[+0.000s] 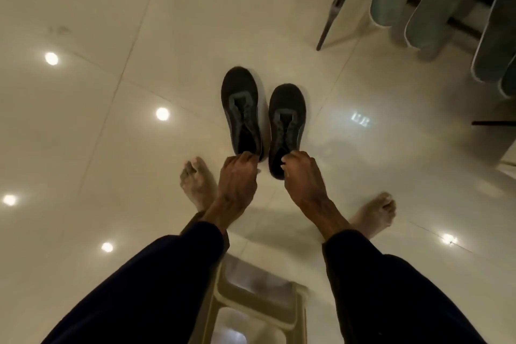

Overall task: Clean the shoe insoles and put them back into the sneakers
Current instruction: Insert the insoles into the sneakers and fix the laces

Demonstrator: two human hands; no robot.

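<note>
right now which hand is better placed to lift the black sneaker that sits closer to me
Right. The right hand curls its fingers round the heel of the nearer black sneaker, while the left hand holds the heel of the farther black sneaker.

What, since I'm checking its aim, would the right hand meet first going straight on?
The right sneaker: the right hand points into its heel opening, curled fingers apparently on the rim; depth unclear.

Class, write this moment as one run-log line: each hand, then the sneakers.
left hand: grips left sneaker heel | right hand: grips right sneaker heel | sneakers: side by side, on floor
</note>
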